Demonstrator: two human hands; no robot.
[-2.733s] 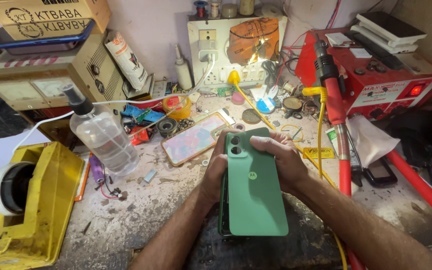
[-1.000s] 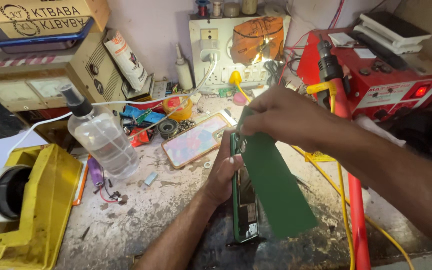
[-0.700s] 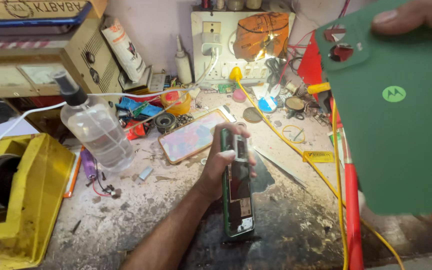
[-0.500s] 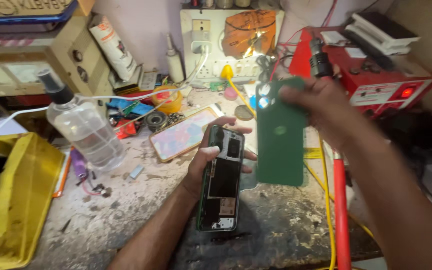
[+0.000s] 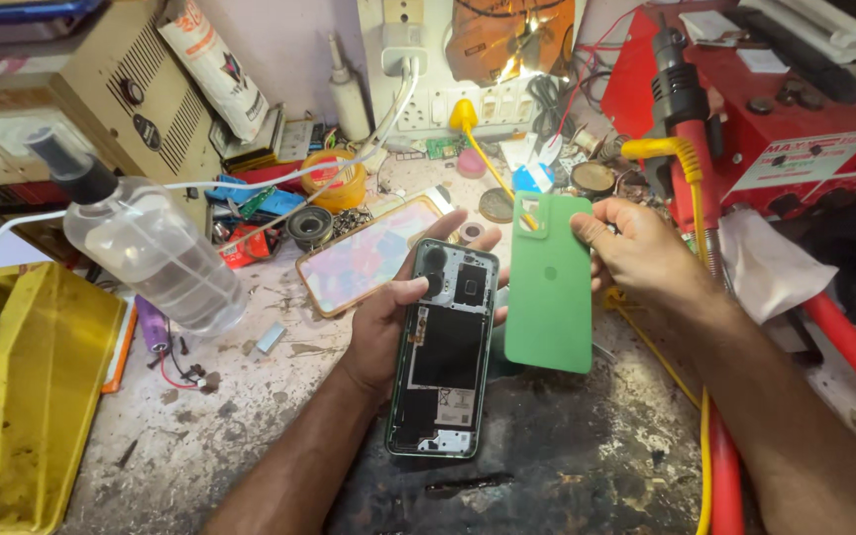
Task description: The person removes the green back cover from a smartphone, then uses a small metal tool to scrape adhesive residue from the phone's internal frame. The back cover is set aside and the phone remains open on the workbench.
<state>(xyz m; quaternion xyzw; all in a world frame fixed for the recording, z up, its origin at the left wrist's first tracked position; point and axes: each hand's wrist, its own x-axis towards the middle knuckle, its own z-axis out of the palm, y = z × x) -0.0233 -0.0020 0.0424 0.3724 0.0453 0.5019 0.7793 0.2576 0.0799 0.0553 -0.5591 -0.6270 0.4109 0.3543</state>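
My left hand (image 5: pixel 388 317) grips an opened smartphone (image 5: pixel 443 352), back side up, its black internals and camera parts exposed. My right hand (image 5: pixel 636 248) pinches the upper right edge of the green back cover (image 5: pixel 547 287), held upright just to the right of the phone and slightly above the bench. Cover and phone are apart, nearly side by side.
A second phone (image 5: pixel 364 256) with a shiny screen lies on the dirty bench behind my left hand. A clear spray bottle (image 5: pixel 151 248) stands at left, a yellow tape dispenser (image 5: pixel 22 396) at far left. A red machine (image 5: pixel 795 129), yellow cable (image 5: pixel 681 168) and wall sockets (image 5: pixel 408 50) crowd the back.
The green back cover came off the phone; my right hand lifted it up and away, then brought it down beside the phone. My left hand kept hold of the opened phone.
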